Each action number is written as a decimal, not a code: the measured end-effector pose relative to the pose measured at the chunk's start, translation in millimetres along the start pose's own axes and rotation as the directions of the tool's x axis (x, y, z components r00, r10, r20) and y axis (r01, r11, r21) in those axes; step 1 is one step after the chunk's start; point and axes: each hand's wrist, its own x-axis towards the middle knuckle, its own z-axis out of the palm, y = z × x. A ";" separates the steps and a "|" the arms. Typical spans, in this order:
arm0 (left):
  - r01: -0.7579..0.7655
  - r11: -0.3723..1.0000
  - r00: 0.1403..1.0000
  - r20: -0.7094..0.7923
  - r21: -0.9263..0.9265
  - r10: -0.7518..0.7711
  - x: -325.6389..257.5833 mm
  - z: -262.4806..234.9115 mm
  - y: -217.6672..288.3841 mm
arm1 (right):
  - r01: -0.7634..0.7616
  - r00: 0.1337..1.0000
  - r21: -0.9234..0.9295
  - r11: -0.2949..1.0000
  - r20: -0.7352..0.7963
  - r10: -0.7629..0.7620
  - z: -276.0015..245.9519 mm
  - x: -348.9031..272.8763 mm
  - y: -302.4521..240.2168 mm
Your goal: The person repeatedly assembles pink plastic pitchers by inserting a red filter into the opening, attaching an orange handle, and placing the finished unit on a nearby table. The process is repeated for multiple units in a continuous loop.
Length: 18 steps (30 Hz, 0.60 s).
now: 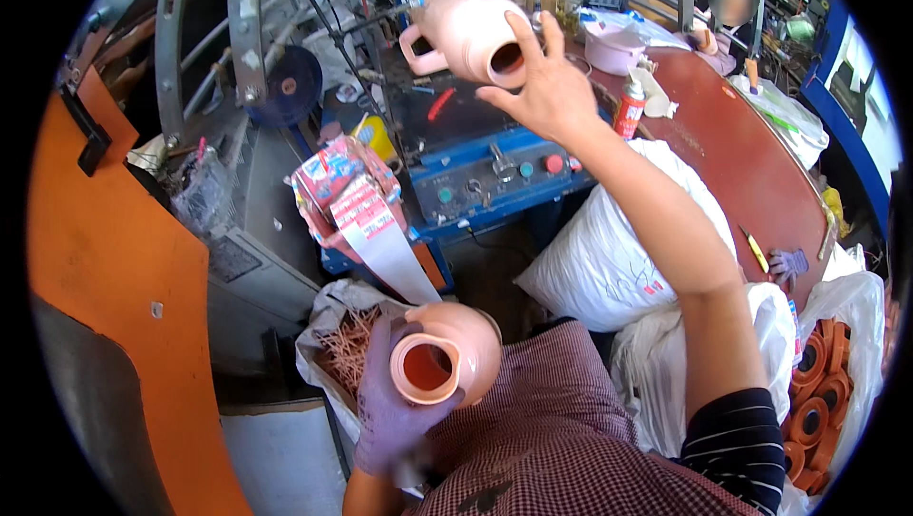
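Observation:
My left hand (390,411), in a purple glove, grips a pink jug (480,345) low in front of my apron, with the jug's spouted mouth turned up toward me. A second pink jug (452,26) lies tilted above the machine bench, handle to the left and mouth toward me. Its far end is blurred, so what supports it there cannot be made out. My bare right hand (552,88) reaches up to that mouth with fingers and thumb spread; whether the fingertips touch the rim is unclear.
A blue control panel (504,174) with buttons sits below the upper jug. Left of it are a roll of printed labels (366,212) and a bag of pink scraps (352,350). A white sack (618,250), a red-brown table (713,126) and bagged orange-brown parts (813,402) stand right.

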 end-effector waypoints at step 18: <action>-0.473 0.820 0.370 -0.773 0.322 0.516 87.9 -17.4 89.5 | 0.456 0.890 0.083 0.886 -0.066 -0.451 -243.0 -141.2 17.0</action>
